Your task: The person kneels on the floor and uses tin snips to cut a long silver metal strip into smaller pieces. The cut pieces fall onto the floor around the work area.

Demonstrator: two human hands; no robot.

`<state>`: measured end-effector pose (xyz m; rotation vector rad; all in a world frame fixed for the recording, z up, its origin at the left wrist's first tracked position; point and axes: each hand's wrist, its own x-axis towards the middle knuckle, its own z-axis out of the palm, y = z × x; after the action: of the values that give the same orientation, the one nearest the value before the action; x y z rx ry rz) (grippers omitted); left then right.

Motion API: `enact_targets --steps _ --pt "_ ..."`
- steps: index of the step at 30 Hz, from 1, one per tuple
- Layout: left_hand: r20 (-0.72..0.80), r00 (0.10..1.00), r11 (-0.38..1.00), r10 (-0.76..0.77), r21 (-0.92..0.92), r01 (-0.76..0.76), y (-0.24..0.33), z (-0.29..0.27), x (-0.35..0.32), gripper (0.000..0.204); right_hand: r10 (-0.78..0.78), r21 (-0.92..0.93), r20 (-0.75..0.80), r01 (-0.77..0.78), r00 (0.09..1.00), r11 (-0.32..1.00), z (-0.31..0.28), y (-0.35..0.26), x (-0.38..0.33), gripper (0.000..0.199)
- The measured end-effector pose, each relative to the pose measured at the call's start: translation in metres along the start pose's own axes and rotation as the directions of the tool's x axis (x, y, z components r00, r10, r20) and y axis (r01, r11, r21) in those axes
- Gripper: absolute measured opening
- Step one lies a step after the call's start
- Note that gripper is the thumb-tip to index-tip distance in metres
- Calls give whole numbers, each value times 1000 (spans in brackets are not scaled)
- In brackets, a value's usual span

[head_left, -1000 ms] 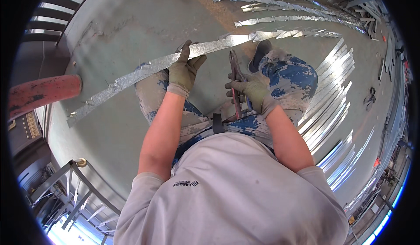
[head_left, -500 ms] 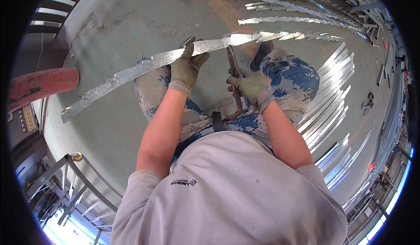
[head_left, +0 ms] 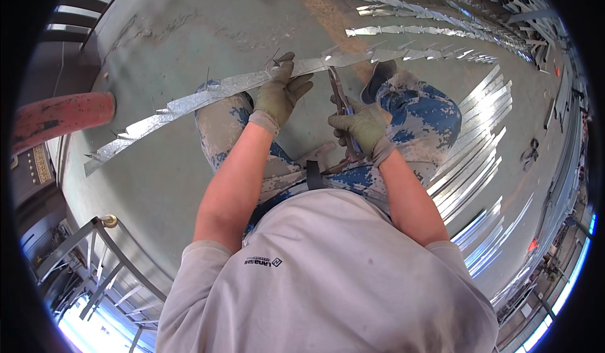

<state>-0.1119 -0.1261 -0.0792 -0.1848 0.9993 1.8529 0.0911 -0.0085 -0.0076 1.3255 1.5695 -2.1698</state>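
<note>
A long, thin galvanized metal strip (head_left: 189, 103) with notched edges and bent-up tabs stretches across in front of me, over both knees. My left hand (head_left: 277, 95), in an olive work glove, is closed on the strip left of its middle, with some fingers reaching past the edge. In my gloved right hand (head_left: 360, 126) are long-handled tin snips (head_left: 338, 88), dark with a blue part on the grip. Their jaws point away from me and meet the strip's near edge just right of my left hand. The palm hides part of the handles.
Notched metal strips (head_left: 435, 32) lie on the floor at the far right, and flat strips (head_left: 472, 145) fan out beside my right knee. A red curved pipe (head_left: 69, 119) juts in from the left. A metal frame with a caster (head_left: 108, 221) stands at the lower left.
My left hand has shifted slightly right along with the strip, whose surface now looks turned. The handles of the snips have come closer together in my right hand.
</note>
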Motion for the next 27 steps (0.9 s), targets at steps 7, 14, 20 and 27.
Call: enact_targets --steps 7,14,20,27 --pt "-41 999 999 -25 35 27 0 9 0 40 150 -89 -106 -160 983 983 11 2 17 56" --pt "-23 1000 1000 19 16 -19 0 9 2 37 158 -389 -250 -249 955 887 21 -10 19 52" --pt "-41 999 1000 20 4 -19 -2 12 2 35 -77 -838 -372 -300 925 456 44 -26 7 48" --pt "-60 998 1000 12 13 -11 -10 5 14 35 -175 -870 -330 -227 928 437 40 -6 22 60"
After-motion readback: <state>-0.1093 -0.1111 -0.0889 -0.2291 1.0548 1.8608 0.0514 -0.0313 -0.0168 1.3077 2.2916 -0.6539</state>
